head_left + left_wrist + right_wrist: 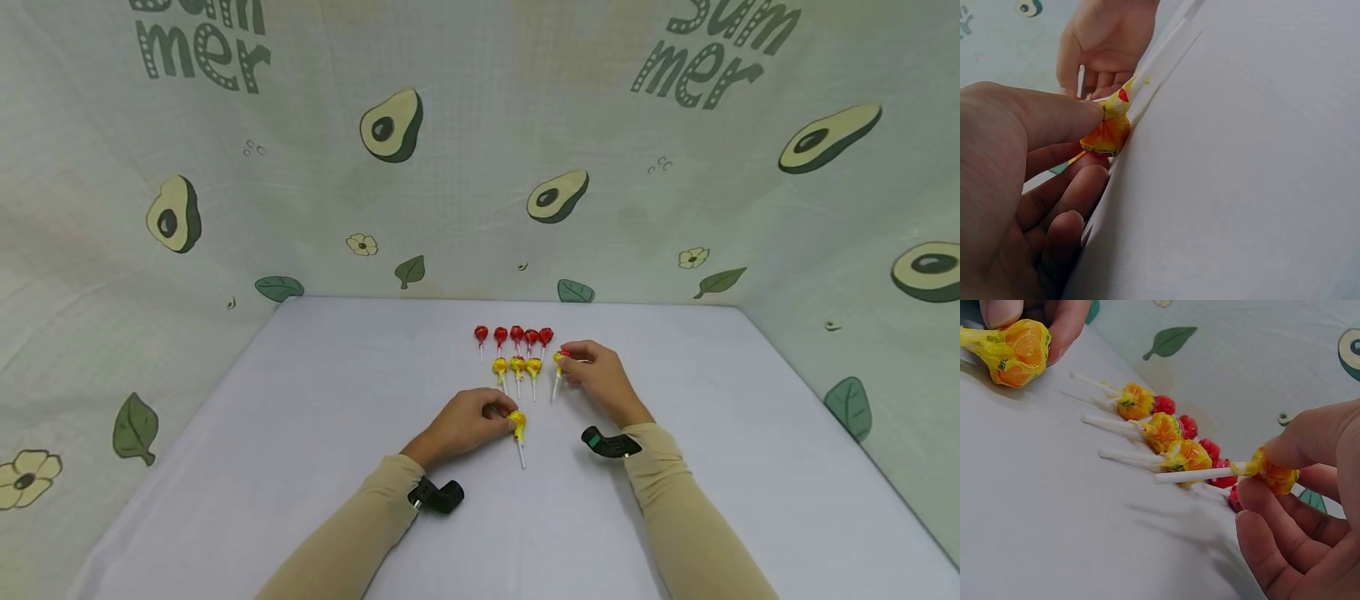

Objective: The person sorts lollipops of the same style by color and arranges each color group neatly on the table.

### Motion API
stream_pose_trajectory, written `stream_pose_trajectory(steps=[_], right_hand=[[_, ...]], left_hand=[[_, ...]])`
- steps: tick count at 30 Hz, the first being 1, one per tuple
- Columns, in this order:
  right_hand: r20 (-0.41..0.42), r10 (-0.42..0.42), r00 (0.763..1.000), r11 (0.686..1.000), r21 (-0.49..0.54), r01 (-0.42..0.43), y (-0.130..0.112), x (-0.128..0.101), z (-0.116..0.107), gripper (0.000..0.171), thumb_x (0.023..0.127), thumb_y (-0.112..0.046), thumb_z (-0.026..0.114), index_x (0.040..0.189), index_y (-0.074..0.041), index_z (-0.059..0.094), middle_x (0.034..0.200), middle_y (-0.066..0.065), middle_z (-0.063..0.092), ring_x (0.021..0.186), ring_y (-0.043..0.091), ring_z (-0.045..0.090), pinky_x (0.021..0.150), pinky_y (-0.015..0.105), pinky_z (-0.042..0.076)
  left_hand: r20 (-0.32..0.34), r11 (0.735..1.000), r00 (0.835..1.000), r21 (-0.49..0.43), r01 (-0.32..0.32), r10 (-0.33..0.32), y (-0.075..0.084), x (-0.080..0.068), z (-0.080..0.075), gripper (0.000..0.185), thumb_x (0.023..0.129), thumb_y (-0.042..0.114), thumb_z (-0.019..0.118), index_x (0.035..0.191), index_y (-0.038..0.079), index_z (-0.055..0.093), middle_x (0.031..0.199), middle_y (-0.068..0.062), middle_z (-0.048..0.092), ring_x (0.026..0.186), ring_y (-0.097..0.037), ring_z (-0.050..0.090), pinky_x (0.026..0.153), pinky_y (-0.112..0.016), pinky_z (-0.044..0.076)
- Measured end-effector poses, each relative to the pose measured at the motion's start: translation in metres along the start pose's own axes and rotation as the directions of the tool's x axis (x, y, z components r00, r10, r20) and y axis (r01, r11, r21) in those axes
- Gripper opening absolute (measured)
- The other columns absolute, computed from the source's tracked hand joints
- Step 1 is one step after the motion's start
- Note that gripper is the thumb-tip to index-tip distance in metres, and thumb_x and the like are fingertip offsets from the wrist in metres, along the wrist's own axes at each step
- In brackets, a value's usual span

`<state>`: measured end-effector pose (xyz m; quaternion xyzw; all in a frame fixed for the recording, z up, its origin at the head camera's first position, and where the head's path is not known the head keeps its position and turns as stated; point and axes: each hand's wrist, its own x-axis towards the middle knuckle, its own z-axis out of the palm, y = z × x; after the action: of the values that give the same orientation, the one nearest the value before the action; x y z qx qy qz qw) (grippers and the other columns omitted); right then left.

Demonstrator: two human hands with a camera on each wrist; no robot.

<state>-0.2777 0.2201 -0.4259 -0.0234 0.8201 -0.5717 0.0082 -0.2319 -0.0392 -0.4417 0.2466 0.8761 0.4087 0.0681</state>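
Observation:
On the white table (315, 467) lie a row of several red lollipops (516, 335) and, in front of it, a row of three yellow lollipops (517, 365). My left hand (468, 423) pinches the head of a yellow lollipop (517, 423) (1109, 131) whose stick rests on the table. My right hand (596, 375) pinches the head of another yellow lollipop (558, 360) (1272, 475) just right of the yellow row (1163, 430), its stick slightly raised.
A cloth printed with avocados and leaves (390, 125) walls in the table at the back and on both sides. Black wrist cameras (438, 496) (609, 443) sit on both beige sleeves.

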Motion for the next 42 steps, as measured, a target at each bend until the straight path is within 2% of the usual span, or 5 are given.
stream_pose_trajectory(steps=[7,12,18,34,42], right_hand=[[0.002,0.007,1.000,1.000,0.017,-0.007,0.004,0.004,0.001,0.037,0.099,-0.023,0.064,0.131,-0.004,0.061,0.123,0.014,0.061,0.104,0.027,0.062,0.082,0.028,0.055],[-0.005,0.020,1.000,1.000,0.009,-0.020,0.009,0.008,0.003,0.038,0.099,-0.022,0.064,0.133,-0.005,0.062,0.123,0.013,0.062,0.100,0.026,0.062,0.079,0.028,0.054],[-0.003,0.029,1.000,0.999,-0.035,-0.030,0.011,0.011,0.008,0.038,0.098,-0.021,0.063,0.134,-0.008,0.063,0.124,0.012,0.063,0.096,0.027,0.061,0.077,0.030,0.054],[-0.003,0.038,0.999,0.991,-0.125,-0.038,0.011,0.018,0.013,0.035,0.097,-0.025,0.065,0.127,-0.009,0.067,0.120,0.010,0.065,0.093,0.025,0.059,0.075,0.031,0.052],[-0.007,-0.005,1.000,0.976,-0.220,0.004,0.010,0.021,0.014,0.036,0.098,-0.027,0.064,0.129,-0.007,0.066,0.121,0.011,0.066,0.095,0.024,0.060,0.074,0.030,0.051]], left_hand=[[0.002,1.000,1.000,-0.003,0.007,-0.007,-0.002,0.000,0.001,0.015,0.091,0.026,0.075,0.106,0.023,0.072,0.090,0.013,0.063,0.082,-0.007,0.058,0.075,-0.027,0.048],[0.003,1.000,1.000,-0.016,0.008,-0.008,-0.002,0.000,0.003,0.015,0.091,0.027,0.075,0.105,0.022,0.072,0.089,0.014,0.063,0.082,-0.007,0.059,0.074,-0.026,0.048],[-0.013,0.999,1.000,-0.039,-0.002,0.002,-0.003,0.000,0.003,0.013,0.090,0.027,0.075,0.103,0.023,0.073,0.087,0.013,0.064,0.080,-0.006,0.060,0.073,-0.026,0.049],[-0.010,1.000,1.000,-0.021,0.014,-0.015,-0.006,0.001,0.003,0.014,0.091,0.027,0.074,0.104,0.023,0.072,0.088,0.013,0.064,0.080,-0.006,0.060,0.073,-0.026,0.049],[-0.011,1.000,1.000,-0.019,0.002,-0.002,-0.004,0.001,0.002,0.014,0.091,0.026,0.074,0.105,0.022,0.072,0.088,0.014,0.064,0.080,-0.006,0.059,0.073,-0.026,0.049]])
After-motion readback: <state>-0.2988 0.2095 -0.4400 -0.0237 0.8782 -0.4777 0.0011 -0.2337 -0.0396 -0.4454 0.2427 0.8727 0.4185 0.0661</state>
